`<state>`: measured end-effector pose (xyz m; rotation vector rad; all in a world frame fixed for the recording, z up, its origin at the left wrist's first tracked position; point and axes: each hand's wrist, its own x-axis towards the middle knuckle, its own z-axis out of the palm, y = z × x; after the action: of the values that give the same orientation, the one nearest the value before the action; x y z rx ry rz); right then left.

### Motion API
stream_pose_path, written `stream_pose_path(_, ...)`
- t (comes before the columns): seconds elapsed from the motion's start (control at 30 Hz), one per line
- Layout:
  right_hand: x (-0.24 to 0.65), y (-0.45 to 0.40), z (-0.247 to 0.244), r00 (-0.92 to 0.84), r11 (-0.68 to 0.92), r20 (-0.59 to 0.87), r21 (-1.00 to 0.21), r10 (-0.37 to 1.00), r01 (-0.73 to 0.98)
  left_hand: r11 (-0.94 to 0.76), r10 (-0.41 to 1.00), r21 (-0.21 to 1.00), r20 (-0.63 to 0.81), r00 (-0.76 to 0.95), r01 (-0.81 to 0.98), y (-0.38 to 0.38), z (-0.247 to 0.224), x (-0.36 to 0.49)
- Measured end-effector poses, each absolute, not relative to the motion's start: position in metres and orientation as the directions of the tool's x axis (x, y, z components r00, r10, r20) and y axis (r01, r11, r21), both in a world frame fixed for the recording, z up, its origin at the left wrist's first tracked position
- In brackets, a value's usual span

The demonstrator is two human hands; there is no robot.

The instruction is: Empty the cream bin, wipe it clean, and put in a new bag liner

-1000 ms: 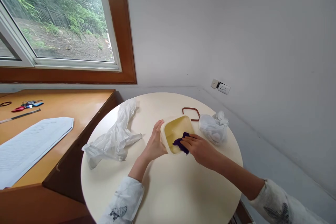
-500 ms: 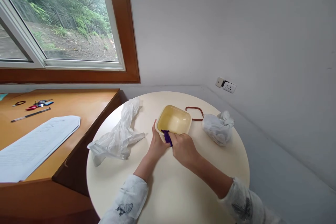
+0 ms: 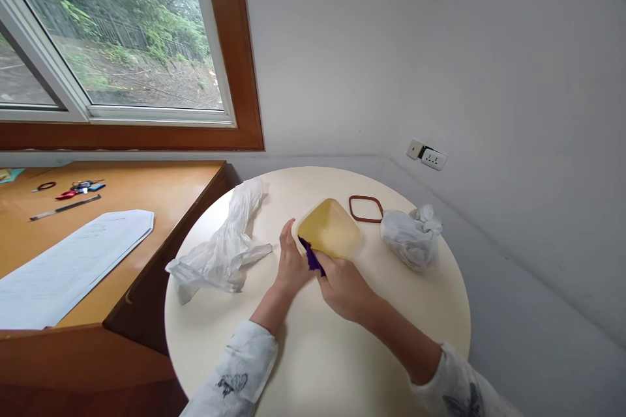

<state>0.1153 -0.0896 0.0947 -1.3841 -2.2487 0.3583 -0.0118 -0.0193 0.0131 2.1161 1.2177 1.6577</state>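
Observation:
A pale yellow square plastic container (image 3: 335, 225) is tilted above the round table, its inside facing me. My left hand (image 3: 292, 264) grips the container by its left side and near corner. With closed fingers, my right hand (image 3: 345, 283) presses a purple cloth (image 3: 313, 259) over the rim at the near left corner. Part of the cloth lies inside the container and part hangs outside. Behind the container, to the right, a brown-red rounded square ring (image 3: 366, 208) lies flat on the table.
A crumpled white plastic bag (image 3: 225, 241) lies at left on the round table (image 3: 313, 365); a knotted bag (image 3: 411, 238) sits at right. On the wooden desk (image 3: 171, 189) are papers (image 3: 83, 267), a pen (image 3: 65, 207) and keys (image 3: 83, 187). A socket (image 3: 433, 158) is on the wall.
The container has turned and tilted in my left hand, so one corner now points away. The purple cloth has shifted slightly along the rim with my right hand. The view has moved a little.

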Motion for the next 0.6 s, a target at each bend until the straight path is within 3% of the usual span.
stream_pose_path(0.13,0.141,-0.090,0.113,-0.461,0.434,0.043,-0.425,0.886,0.795,-0.701,0.626,0.484,0.769,0.128,0.524,-0.018,0.017,-0.010)
stream_pose_path(0.27,0.152,-0.075,0.114,-0.473,0.420,-0.130,-0.302,0.871,0.856,-0.748,0.576,0.394,0.785,0.228,0.534,-0.017,0.018,-0.008)
stream_pose_path(0.37,0.148,-0.056,0.104,-0.520,0.487,-0.177,-0.197,0.836,0.851,-0.761,0.559,0.363,0.788,0.260,0.537,-0.018,0.018,-0.007)
stream_pose_path(0.6,0.129,-0.016,0.081,-0.610,0.596,-0.176,-0.131,0.773,0.792,-0.773,0.532,0.311,0.792,0.300,0.553,-0.017,0.018,-0.006)
